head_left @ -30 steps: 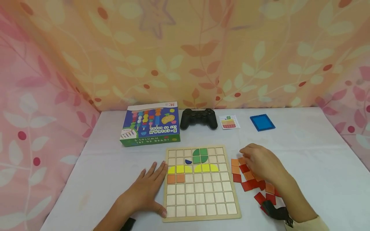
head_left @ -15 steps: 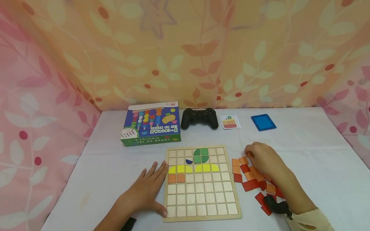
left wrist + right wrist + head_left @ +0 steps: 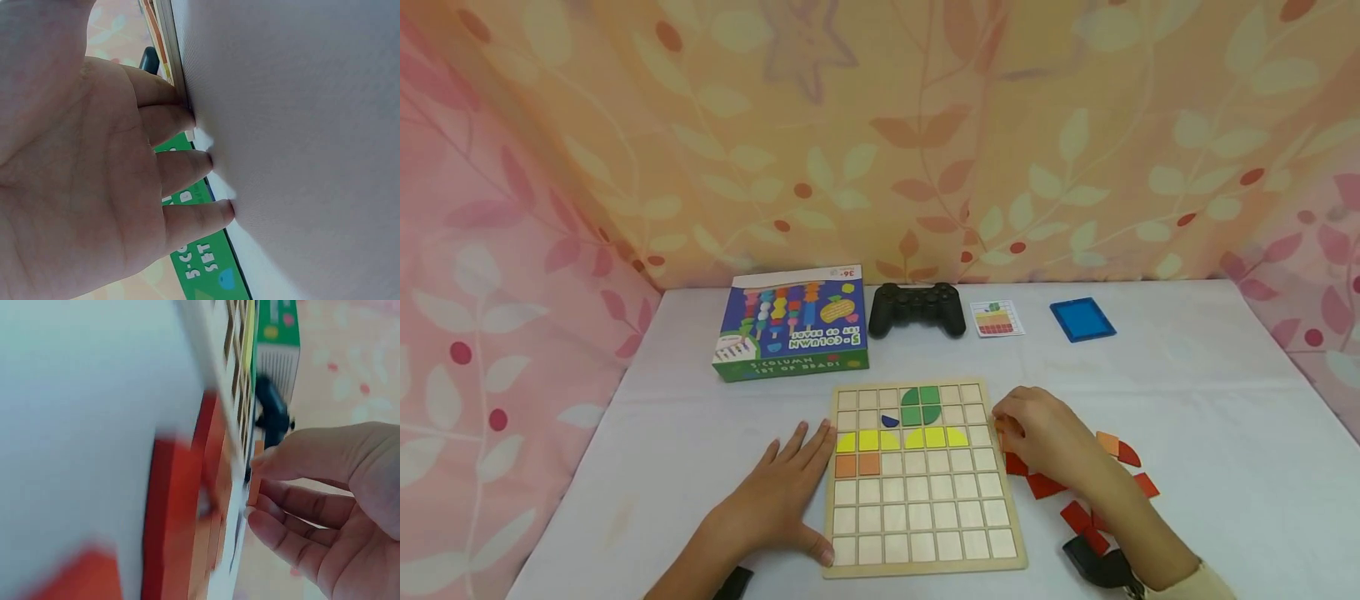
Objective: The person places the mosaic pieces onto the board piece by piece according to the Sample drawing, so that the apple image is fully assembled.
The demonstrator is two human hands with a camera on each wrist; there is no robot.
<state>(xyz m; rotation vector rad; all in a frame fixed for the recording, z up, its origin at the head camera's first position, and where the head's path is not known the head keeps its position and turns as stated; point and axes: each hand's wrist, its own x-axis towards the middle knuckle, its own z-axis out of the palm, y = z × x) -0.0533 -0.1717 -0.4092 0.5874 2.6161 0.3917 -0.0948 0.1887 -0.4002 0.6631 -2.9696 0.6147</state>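
A wooden grid board [image 3: 925,508] lies flat, with green, yellow, dark blue and orange pieces in some of its upper cells. My left hand [image 3: 778,487] rests with spread, straight fingers along the board's left edge; in the left wrist view its fingertips touch the white cloth. Just off the board's right edge is my right hand [image 3: 1037,429]. Thumb and fingers pinch an orange square tile [image 3: 256,472], plain in the right wrist view. Red tiles [image 3: 1045,486] and orange ones lie under and around this hand, partly hidden by it and the forearm.
Behind the board stand a bead-set box [image 3: 790,321], a black game controller [image 3: 917,310], a small pattern card [image 3: 997,318] and a blue square tray [image 3: 1082,319]. A patterned curtain [image 3: 925,167] closes off the back of the table.
My right hand has moved left from above the tile pile to the board's right edge, and an orange tile now shows between its fingers. The left hand stays put.
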